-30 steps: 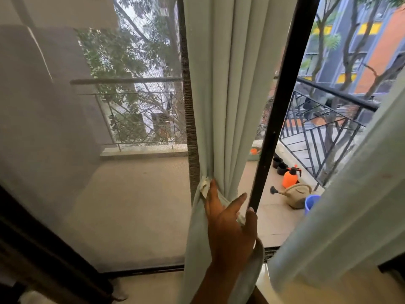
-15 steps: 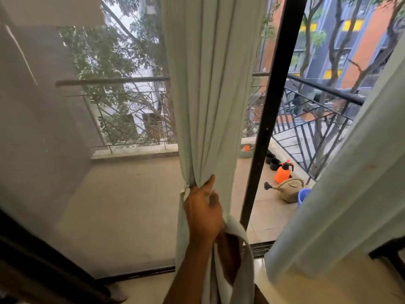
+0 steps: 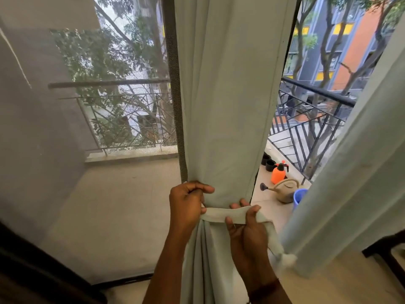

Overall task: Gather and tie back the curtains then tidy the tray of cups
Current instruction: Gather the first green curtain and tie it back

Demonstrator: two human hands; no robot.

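A pale grey-green curtain hangs gathered in the middle of the view, in front of a dark door frame. A matching fabric tie-back band crosses its front at waist height. My left hand grips the curtain's left edge and one end of the band. My right hand pinches the band's other end, whose tail with a small tassel hangs down to the right. A second curtain of the same colour slants down the right side, loose. No tray or cups are in view.
A mesh screen covers the left half of the opening onto a balcony. Outside stand an orange spray bottle, a beige watering can, a blue bucket, black pots and a black railing. Dark furniture stands at lower right.
My left hand has joined in at the curtain's left edge. My right hand has pulled the band across the curtain's front. The camera has shifted a little to the right.
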